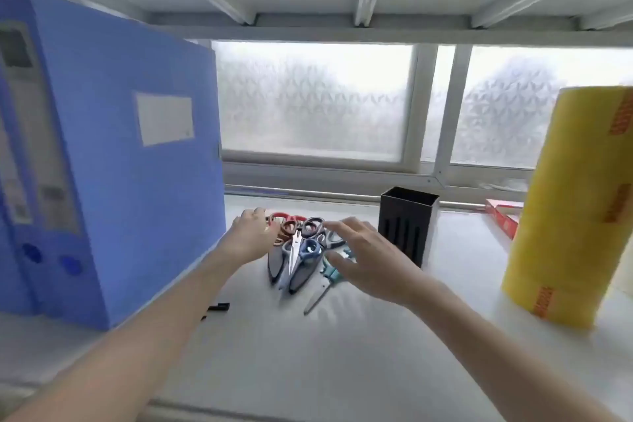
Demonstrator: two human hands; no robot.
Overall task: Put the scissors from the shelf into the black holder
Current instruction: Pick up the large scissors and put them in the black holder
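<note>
Black holder (407, 228) upright, inside unseen, scissors pile (298, 250) beside it, left hand (251, 236) & right hand (368, 259) both released.

White shelf (260, 346) carries: blue file boxes (113, 161) at left, pile of scissors (298, 253) in middle w/ black holder (407, 229) beside, yellow roll (568, 212) + red box (503, 216) at right.

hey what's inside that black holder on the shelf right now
Nothing pokes out of the open top of the square black plastic holder. The dark interior is hidden from this angle. The pile of scissors lies left of it on the shelf.
</note>
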